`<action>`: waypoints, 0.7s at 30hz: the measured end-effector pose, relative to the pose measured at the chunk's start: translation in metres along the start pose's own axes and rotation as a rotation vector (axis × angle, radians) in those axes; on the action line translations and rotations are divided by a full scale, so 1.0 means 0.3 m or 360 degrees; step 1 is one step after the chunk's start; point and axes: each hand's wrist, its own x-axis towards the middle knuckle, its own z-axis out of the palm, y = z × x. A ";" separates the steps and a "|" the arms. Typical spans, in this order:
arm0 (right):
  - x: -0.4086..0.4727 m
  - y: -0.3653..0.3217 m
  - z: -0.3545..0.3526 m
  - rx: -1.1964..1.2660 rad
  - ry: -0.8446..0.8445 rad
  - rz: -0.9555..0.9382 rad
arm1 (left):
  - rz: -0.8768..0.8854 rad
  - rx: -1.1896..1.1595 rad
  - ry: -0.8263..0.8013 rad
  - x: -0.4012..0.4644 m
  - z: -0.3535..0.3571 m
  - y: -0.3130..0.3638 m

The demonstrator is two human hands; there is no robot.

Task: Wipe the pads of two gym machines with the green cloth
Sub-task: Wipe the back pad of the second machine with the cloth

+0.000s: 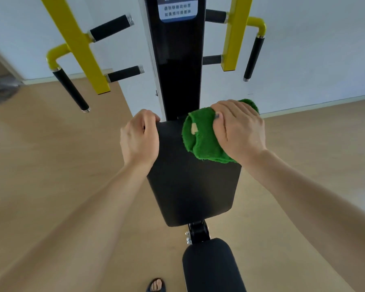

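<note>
A black chest pad (pixel 190 186) of a gym machine stands in the middle of the head view. My left hand (pixel 139 138) grips its upper left corner, fingers curled over the top edge. My right hand (pixel 238 127) presses a bunched green cloth (pixel 200 138) against the pad's upper right part. The cloth wraps over the pad's top edge and part of it shows beyond my fingers. A second black pad, the seat (pixel 211 266), lies below, near the bottom edge.
A black upright column (pixel 180 76) with a label rises behind the pad. Yellow arms (pixel 80 45) with black handles (pixel 71 89) hang at left and right (pixel 253 57). The floor is light wood, the wall white. My foot in a sandal (pixel 156 285) shows at the bottom.
</note>
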 end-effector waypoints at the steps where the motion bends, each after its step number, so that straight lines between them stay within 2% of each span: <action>1: -0.007 0.022 -0.008 0.0001 -0.0024 0.0083 | 0.0002 0.0012 0.0009 -0.003 0.005 -0.004; 4: -0.011 0.010 -0.017 0.0001 -0.0035 0.0267 | 0.0015 0.0038 0.0058 -0.004 0.014 -0.012; 6: -0.003 -0.063 -0.004 -0.0022 -0.0010 0.0283 | 0.0020 0.0031 0.0100 -0.002 0.022 -0.015; 12: 0.005 -0.367 0.112 0.0220 0.0036 -0.0026 | 0.0134 -0.0123 0.0138 0.010 0.017 -0.036; 16: 0.008 -0.261 0.089 0.0187 0.0025 -0.0308 | 0.0069 -0.0076 0.0133 0.005 0.019 -0.030; 21: -0.023 0.006 0.025 0.0069 0.0149 -0.0079 | 0.0035 -0.0025 0.0143 -0.004 0.024 -0.026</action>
